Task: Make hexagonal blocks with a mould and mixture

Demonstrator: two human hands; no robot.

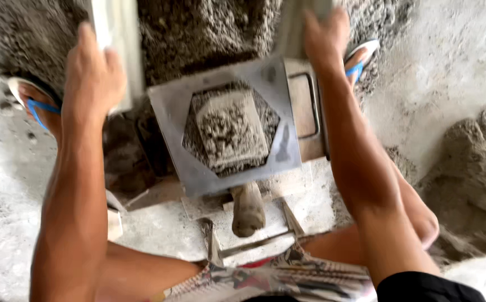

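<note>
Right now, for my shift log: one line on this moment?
left hand: on pale upright bar | right hand: on grey bar | hexagonal metal mould: holds grey mix | wooden handle: below

floor (8,184): pale dusty concrete | sand heap (477,168): grey, right | light: soft daylight

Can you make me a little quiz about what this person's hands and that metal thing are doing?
1. True or false: the metal frame has a round opening.
2. What lies inside the opening? A) water B) a grey, rough, sandy block C) a ball
3. What does the person wear on the feet?

Key:
1. False. The opening has six sides.
2. B. The block sits in the middle, with gritty grey mix around it.
3. Flip-flops with blue straps. The left hand and right hand are both raised at the pale uprights behind the frame; blur hides the grip.
</note>
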